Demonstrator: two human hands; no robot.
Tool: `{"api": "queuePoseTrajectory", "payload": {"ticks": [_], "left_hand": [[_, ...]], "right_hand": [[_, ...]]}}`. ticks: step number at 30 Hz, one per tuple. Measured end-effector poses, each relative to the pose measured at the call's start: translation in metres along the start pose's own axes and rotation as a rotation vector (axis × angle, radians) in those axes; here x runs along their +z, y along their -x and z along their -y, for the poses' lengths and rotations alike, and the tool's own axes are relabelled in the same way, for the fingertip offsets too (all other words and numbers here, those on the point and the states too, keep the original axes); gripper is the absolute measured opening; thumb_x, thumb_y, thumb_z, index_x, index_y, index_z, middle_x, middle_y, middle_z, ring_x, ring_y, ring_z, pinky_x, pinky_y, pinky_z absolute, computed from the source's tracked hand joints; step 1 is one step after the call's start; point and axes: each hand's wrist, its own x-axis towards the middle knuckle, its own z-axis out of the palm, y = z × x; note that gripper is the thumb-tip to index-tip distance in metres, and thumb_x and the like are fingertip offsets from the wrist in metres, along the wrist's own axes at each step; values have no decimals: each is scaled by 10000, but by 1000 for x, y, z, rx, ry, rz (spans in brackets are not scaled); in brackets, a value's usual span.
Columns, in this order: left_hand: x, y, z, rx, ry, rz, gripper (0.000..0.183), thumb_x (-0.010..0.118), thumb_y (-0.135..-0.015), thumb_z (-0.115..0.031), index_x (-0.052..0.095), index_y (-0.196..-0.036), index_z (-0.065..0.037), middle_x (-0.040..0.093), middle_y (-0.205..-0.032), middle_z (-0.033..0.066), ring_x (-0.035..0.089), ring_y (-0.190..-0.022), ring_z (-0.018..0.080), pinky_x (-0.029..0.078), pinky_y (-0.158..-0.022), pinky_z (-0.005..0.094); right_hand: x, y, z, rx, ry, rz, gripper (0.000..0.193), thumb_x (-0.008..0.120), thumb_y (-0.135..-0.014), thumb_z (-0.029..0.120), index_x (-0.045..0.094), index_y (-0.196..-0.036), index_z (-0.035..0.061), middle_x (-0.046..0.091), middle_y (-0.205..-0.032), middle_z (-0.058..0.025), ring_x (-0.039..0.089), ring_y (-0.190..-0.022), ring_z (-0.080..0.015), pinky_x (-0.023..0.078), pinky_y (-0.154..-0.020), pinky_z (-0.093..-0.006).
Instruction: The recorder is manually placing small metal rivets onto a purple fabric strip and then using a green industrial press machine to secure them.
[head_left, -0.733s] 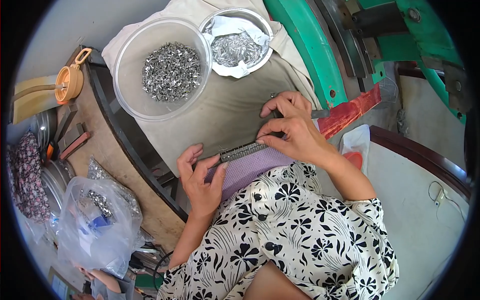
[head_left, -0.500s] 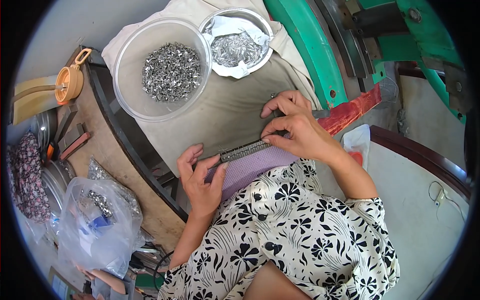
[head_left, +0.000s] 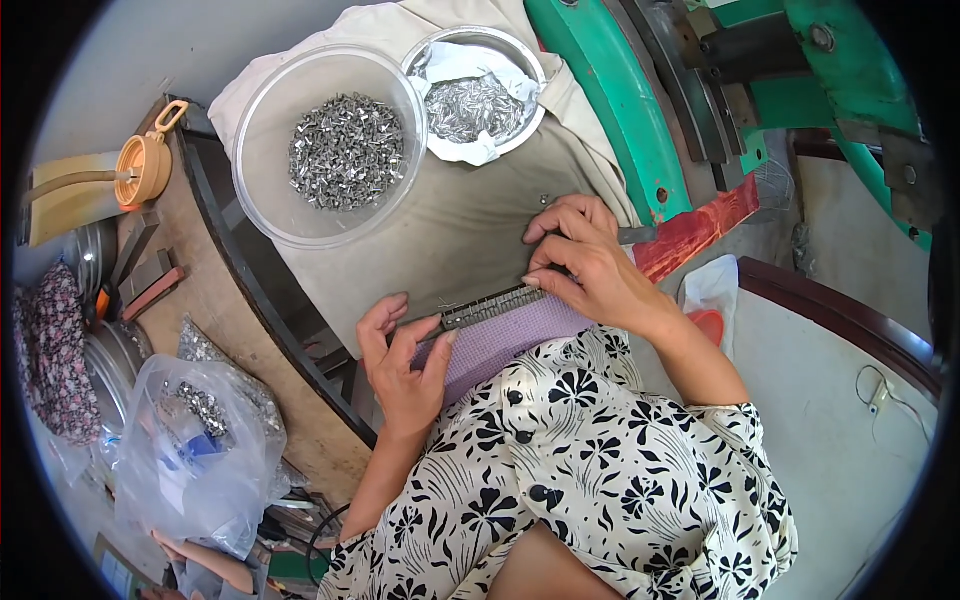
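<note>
A narrow dark metal strip, with a row of small metal parts along it, lies slanted over a purple checked cloth at my lap. My left hand grips its left end between thumb and fingers. Over its right part, my right hand has thumb and forefinger pinched together against the strip; whatever is between those fingertips is hidden. A tiny shiny metal piece lies beyond my right fingers. Farther off stand a clear plastic tub of small metal parts and a steel bowl with thin metal pins on white paper.
A green machine frame rises at the right, beside a red-painted board. On the left is a wooden bench with an orange round container and metal bars. A clear plastic bag holds more metal parts.
My right hand has shifted only slightly, its fingers still at the strip. The small shiny piece beyond it shows more clearly now. The view has moved a little; my left hand keeps its grip.
</note>
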Motion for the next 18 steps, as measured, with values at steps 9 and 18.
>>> {"api": "queuePoseTrajectory", "payload": {"ticks": [9,18], "left_hand": [[1,0,0,6,-7,-1,271,829,-716,-76,714,-957,-33,546,-1249,186,574,-1111,335,485,-937,416],[-1,1,2,-4,16,1,277,825,-709,-57,712,-961,-32,537,-1251,186,568,-1112,336,484,-948,420]], "right_hand": [[-12,1,-8,-42,-96,42,135,800,-741,123,720,-836,70,618,-1133,-42,488,-1168,-301,387,-999,-414],[-12,0,-1,-39,-123,31,149,817,-707,115,730,-824,85,614,-1182,-53,480,-1193,-313,383,-1009,-430]]}}
